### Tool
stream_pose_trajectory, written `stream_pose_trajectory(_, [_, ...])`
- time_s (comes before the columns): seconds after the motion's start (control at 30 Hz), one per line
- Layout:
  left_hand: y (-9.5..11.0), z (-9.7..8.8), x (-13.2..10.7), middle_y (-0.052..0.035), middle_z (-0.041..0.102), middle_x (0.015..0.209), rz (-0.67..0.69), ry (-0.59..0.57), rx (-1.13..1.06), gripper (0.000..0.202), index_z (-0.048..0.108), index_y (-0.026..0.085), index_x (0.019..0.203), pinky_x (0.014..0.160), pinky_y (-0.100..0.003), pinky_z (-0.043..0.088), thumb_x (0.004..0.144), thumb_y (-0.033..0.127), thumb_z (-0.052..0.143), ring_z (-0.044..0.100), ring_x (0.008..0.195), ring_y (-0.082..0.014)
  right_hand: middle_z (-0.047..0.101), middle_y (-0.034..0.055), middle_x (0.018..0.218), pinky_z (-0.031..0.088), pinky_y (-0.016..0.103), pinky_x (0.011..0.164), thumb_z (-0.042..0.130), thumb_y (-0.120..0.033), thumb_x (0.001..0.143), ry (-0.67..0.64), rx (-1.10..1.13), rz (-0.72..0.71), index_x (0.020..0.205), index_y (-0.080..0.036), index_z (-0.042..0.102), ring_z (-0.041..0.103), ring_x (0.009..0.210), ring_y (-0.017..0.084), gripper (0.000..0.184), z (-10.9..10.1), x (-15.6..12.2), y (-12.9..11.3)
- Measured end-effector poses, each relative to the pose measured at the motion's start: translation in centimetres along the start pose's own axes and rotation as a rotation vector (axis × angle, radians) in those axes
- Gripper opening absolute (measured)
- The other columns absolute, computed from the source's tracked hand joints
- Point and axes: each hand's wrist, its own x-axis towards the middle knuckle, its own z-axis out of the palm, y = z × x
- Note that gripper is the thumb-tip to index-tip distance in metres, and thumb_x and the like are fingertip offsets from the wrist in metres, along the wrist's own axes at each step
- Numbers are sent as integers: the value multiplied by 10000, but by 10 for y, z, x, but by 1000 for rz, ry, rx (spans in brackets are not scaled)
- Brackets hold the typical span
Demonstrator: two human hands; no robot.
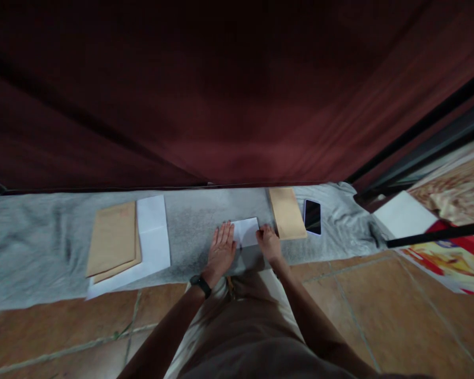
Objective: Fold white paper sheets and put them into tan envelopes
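A white folded sheet of paper (246, 232) lies on the grey cloth in front of me, with a crease near its left end. Flat across that left end rests my left hand (222, 246), fingers stretched out, a dark watch band on the wrist. At the paper's right edge, my right hand (268, 243) is closed, its fingers curled and pinching the edge; the fingertips are partly hidden. Just beyond the right hand lies a brown envelope (289, 213).
A black-screened phone (313, 217) lies right of the envelope. On the left, brown envelopes (112, 237) overlap white paper (154, 239). The narrow grey cloth (193, 210) meets a dark red upright surface (237, 131) behind. A dark frame bar (438, 236) and colourful packaging (454, 258) are at right.
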Motion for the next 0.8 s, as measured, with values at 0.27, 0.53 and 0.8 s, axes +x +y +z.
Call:
stream_pose_trajectory(0.27, [10,11,3,-198,367,1630,128,-111,57,637,347,57,1578,1268,-506,242,966,223,406,283,1551,-285,599,128,1452,408,426,1179,438,-249,1046,68,72,-583,1413,-166,581,491,1399,229,403,33,-7,-36])
stream_pose_trajectory(0.53, [-11,13,-6,-219,363,1625,92,-31,21,642,378,28,1558,1245,-543,284,989,323,358,272,1552,-318,429,112,1614,301,479,1237,451,-384,1067,60,-111,-520,1510,-193,499,386,1494,257,484,46,-6,-30])
stream_pose_trajectory(0.8, [-24,8,-17,-231,371,1616,56,7,36,680,364,21,1566,1256,-532,257,1031,434,295,309,1537,-326,355,183,1637,282,463,1240,470,-457,1056,125,-134,-461,1554,-119,424,355,1514,288,604,45,-1,-9])
